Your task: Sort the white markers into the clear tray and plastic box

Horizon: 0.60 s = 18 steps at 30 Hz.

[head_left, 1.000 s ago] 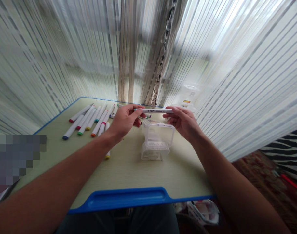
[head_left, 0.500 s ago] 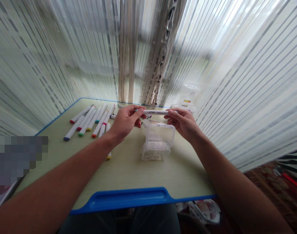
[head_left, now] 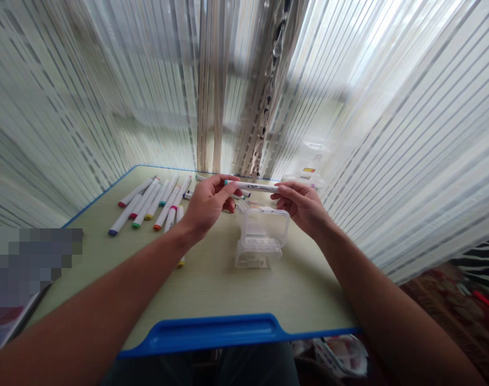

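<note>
A white marker [head_left: 257,187] with a teal left end is held level above the table. My left hand [head_left: 212,203] pinches its left end and my right hand [head_left: 300,205] pinches its right end. Below and between the hands stands a clear plastic case [head_left: 264,230], its lid raised. To the left of my left hand lie several white markers [head_left: 141,209] with coloured ends, spread side by side. A few more markers are partly hidden behind my left hand.
The pale green table [head_left: 212,289] has a blue tray edge [head_left: 216,331] at the front. Another clear case [head_left: 304,177] is at the back right, by the striped curtain [head_left: 148,80]. A bag [head_left: 343,354] lies below the table on the right.
The whole view has shifted slightly. The teal end of the marker shows more clearly at my left fingertips. Both hands keep hold of the marker.
</note>
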Each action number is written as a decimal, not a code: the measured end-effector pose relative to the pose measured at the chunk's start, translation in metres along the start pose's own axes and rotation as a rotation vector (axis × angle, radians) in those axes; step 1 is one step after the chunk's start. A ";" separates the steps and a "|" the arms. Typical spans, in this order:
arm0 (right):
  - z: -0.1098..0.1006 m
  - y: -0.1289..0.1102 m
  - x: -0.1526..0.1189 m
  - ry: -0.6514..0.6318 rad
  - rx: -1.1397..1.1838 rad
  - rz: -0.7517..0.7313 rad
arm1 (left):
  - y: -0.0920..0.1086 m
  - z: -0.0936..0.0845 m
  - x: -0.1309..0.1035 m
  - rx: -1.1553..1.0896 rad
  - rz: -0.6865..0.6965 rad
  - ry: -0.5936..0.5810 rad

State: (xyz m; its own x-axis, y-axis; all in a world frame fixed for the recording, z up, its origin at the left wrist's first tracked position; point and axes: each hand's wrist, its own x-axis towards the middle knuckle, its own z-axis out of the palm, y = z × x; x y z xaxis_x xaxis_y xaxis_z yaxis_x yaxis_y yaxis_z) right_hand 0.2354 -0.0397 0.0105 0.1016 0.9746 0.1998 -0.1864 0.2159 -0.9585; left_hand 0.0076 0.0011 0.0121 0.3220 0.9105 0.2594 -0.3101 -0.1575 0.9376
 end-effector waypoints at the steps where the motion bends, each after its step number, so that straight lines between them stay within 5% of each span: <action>1: 0.000 0.001 0.000 0.003 0.003 0.008 | 0.000 0.000 0.000 0.002 0.025 -0.008; 8: 0.001 0.008 0.000 0.009 0.069 0.128 | 0.002 0.003 -0.004 0.006 0.159 -0.078; 18: 0.008 0.009 -0.002 -0.017 0.132 0.258 | 0.011 0.007 -0.012 0.066 0.147 -0.131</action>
State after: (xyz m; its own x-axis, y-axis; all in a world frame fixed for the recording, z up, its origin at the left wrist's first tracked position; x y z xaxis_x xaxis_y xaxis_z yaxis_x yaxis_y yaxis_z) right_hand 0.2259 -0.0393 0.0031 0.0185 0.9989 -0.0425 -0.3298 -0.0340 -0.9434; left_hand 0.0069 -0.0141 0.0215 0.3928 0.8189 0.4184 -0.3049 -0.3133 0.8994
